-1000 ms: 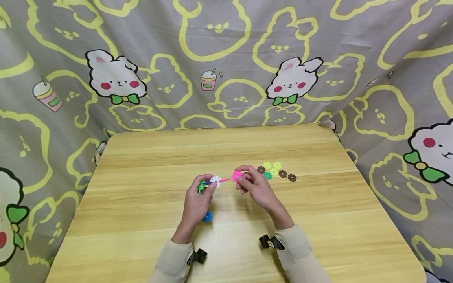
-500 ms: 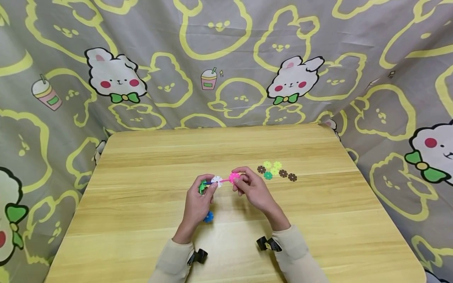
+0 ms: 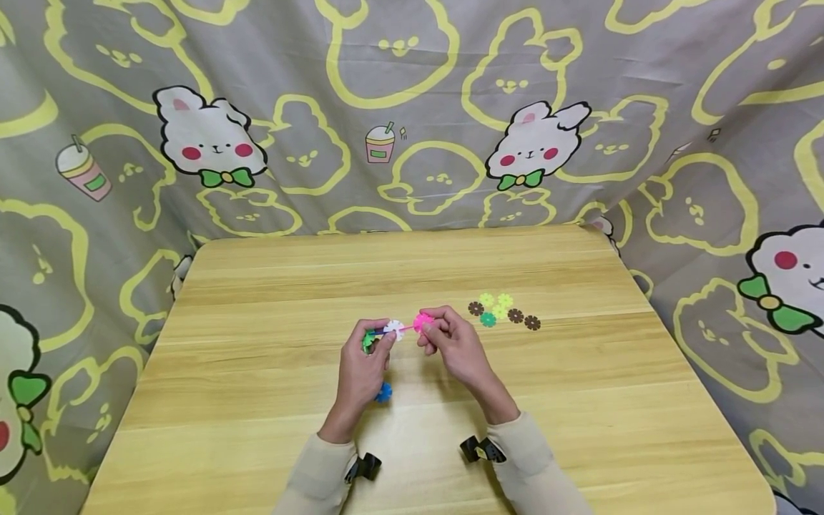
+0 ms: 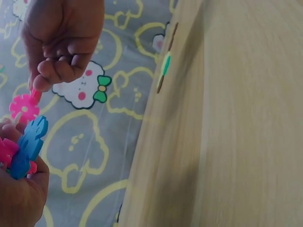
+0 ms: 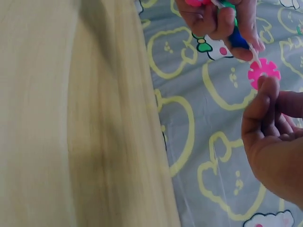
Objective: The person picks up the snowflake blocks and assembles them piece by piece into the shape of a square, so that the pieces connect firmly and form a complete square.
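Observation:
My left hand (image 3: 363, 368) grips a joined chain of notched plastic snowflake discs. A white disc (image 3: 394, 329) shows at its fingertips, with a green disc (image 3: 368, 341) and a dark blue disc (image 5: 238, 39) behind. A bright blue disc (image 4: 33, 142) sticks out by the left palm, near other pink pieces. From the white disc a thin pink disc, seen edge-on, points right. Its tip meets the rim of another pink disc (image 5: 263, 73), which my right hand (image 3: 460, 343) pinches between thumb and fingers. Both hands are raised over the table.
Beyond my right hand, loose discs lie on the wooden table (image 3: 257, 286): several yellow discs (image 3: 500, 311), brown discs (image 3: 516, 315) and one green disc (image 3: 488, 320). A patterned grey curtain (image 3: 425, 93) hangs around the table's back and sides.
My right hand has moved left, bringing its pink disc from a small gap up against the edge-on pink disc. My left hand has barely shifted.

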Demonstrator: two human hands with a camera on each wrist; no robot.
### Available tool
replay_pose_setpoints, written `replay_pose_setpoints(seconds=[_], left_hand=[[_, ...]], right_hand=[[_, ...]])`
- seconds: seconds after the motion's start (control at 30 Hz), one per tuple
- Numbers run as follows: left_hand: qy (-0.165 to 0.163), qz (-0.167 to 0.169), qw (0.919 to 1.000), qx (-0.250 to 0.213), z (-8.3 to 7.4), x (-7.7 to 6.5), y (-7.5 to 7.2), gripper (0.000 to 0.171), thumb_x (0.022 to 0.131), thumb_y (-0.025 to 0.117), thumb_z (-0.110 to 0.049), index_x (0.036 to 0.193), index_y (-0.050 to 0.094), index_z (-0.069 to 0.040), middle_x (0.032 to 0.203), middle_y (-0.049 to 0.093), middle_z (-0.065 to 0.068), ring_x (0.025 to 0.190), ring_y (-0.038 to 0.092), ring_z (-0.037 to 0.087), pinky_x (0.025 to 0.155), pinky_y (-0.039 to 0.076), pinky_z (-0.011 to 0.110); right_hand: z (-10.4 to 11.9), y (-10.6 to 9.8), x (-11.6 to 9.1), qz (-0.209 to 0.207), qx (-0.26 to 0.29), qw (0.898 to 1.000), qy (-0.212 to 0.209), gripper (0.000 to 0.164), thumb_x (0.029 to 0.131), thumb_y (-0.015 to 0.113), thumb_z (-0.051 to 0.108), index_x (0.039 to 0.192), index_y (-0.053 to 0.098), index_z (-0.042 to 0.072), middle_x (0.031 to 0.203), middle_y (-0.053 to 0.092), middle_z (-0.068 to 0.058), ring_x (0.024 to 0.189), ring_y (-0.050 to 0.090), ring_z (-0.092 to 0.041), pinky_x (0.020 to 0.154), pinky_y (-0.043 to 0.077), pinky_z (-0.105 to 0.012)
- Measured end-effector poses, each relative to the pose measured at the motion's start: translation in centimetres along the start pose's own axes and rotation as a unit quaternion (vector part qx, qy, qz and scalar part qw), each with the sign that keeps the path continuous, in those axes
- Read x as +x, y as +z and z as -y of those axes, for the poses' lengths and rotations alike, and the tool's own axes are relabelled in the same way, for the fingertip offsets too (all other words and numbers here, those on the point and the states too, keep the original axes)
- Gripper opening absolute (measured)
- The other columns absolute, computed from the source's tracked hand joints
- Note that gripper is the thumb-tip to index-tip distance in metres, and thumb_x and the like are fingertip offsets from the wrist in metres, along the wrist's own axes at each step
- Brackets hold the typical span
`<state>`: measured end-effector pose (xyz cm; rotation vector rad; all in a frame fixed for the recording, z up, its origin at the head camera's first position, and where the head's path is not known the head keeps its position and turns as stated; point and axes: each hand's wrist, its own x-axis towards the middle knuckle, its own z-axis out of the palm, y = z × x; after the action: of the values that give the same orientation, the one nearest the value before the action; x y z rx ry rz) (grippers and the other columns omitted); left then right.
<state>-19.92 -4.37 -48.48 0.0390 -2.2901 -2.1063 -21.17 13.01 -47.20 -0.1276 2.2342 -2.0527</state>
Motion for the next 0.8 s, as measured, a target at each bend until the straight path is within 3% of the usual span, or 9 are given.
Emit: replay_pose_setpoints(seconds=[0.1, 0.3, 0.47, 0.63, 0.8], left_hand=[[-0.006, 0.004, 1.0000, -0.003, -0.8, -0.2, 0.0, 0.025, 0.095, 0.061, -0.012, 0.118, 0.059, -0.005, 0.078, 0.054, 0.029, 0.053, 0.048, 0.012, 0.048, 0.039, 0.018], [0.001, 0.009, 0.9999, -0.008, -0.3, -0.1, 0.0, 0.024, 0.094, 0.063, -0.015, 0.117, 0.060, -0.008, 0.075, 0.056, 0.016, 0.055, 0.051, 0.020, 0.048, 0.040, 0.019], [0.030, 0.021, 0.9993, 0.006, 0.9, 0.0, -0.1, 0.031, 0.097, 0.059, -0.018, 0.128, 0.054, -0.014, 0.100, 0.067, 0.013, 0.062, 0.061, 0.018, 0.053, 0.046, 0.023], [0.040, 0.044, 0.9982, -0.006, 1.3, -0.1, -0.2, 0.046, 0.099, 0.057, -0.020, 0.140, 0.038, -0.021, 0.126, 0.062, 0.010, 0.078, 0.068, 0.017, 0.060, 0.054, 0.031], [0.064, 0.076, 0.9941, -0.041, 1.7, -0.2, -0.2, 0.053, 0.098, 0.056, -0.016, 0.144, 0.028, -0.014, 0.133, 0.057, 0.014, 0.090, 0.070, 0.031, 0.071, 0.056, 0.026]], right_hand=[[-0.1, 0.1, 0.0, 0.004, 0.005, 1.000, -0.001, 0.026, 0.098, 0.055, 0.010, 0.123, 0.056, 0.003, 0.089, 0.065, -0.022, 0.067, 0.063, -0.018, 0.067, 0.056, -0.027], [-0.3, 0.0, 0.0, 0.004, 0.014, 1.000, 0.012, 0.028, 0.098, 0.056, 0.010, 0.125, 0.057, 0.006, 0.088, 0.065, -0.017, 0.070, 0.063, -0.023, 0.068, 0.057, -0.028], [-0.3, -0.3, 0.2, 0.003, -0.005, 1.000, 0.008, 0.028, 0.098, 0.055, 0.011, 0.126, 0.055, 0.010, 0.087, 0.066, -0.013, 0.075, 0.064, -0.028, 0.072, 0.057, -0.031], [0.1, -0.8, 0.5, -0.014, -0.017, 1.000, -0.019, 0.021, 0.099, 0.053, 0.010, 0.120, 0.053, 0.008, 0.087, 0.067, -0.016, 0.074, 0.065, -0.023, 0.075, 0.057, -0.038], [0.7, -1.3, 0.9, -0.036, -0.025, 0.998, -0.038, 0.022, 0.099, 0.053, 0.009, 0.120, 0.058, 0.009, 0.085, 0.066, -0.015, 0.074, 0.065, -0.023, 0.073, 0.058, -0.034]])
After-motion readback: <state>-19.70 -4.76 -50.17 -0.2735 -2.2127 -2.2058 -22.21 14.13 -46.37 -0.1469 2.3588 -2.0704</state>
